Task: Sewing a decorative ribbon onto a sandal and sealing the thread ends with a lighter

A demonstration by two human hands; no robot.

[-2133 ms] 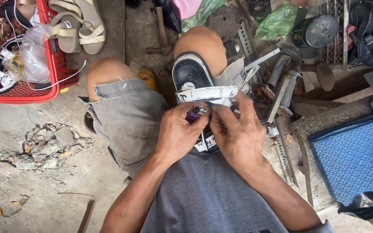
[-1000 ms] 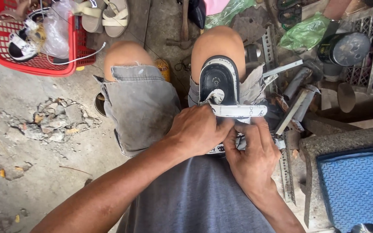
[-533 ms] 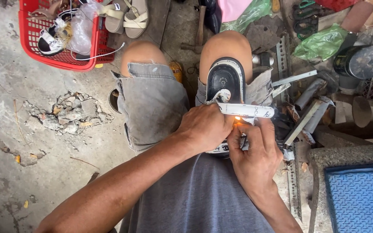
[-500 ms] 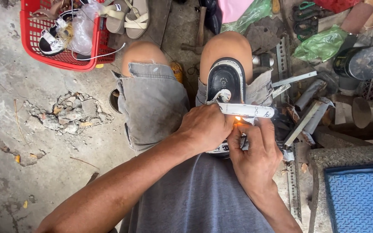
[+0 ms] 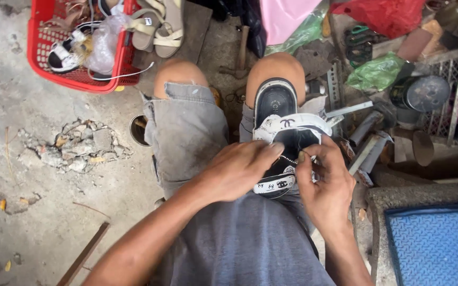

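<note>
Head view, black sandal point(image 5: 275, 103) lengthwise along thigh, 2 hands pinching strap.

A black sandal point(image 5: 278, 124) with white straps lies lengthwise on the person's right thigh, footbed up. One white strap arches across its middle.

A black-and-white sandal point(image 5: 279, 114) is lying sole-up along the person's right thigh, its heel pointing toward the knee. The left hand point(image 5: 239, 169) is pressing on the sandal's near end, fingers curled over the strap edge, while the right hand point(image 5: 322, 182) is pinching something small (too fine to tell what) just beside those fingertips. Well apart from the sandal, up and to its left, a red basket point(image 5: 41, 58) is sitting on the concrete floor point(image 5: 33, 212), holding other sandals.
</note>
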